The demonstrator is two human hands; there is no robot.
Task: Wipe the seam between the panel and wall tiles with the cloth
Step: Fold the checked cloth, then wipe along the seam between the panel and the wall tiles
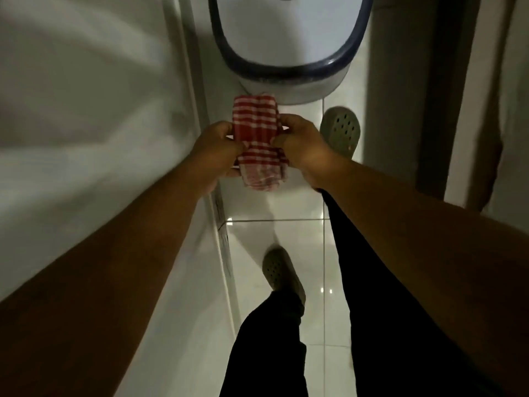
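Cloth (259, 144) bunched between left hand (217, 147) and right hand (300, 144).

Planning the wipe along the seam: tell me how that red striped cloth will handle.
The cloth looks soft and floppy: it bunches and droops between the left hand and right hand. Probably light. It likely needs folding to press firmly.

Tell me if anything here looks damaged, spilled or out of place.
Nothing clearly stands out. Both hands, left hand and right hand, hold the bunched red-and-white cloth out in front, off the wall. The floor tiles look glossy but show no obvious spill. The picture is dim and blurred, so small damage could be missed.
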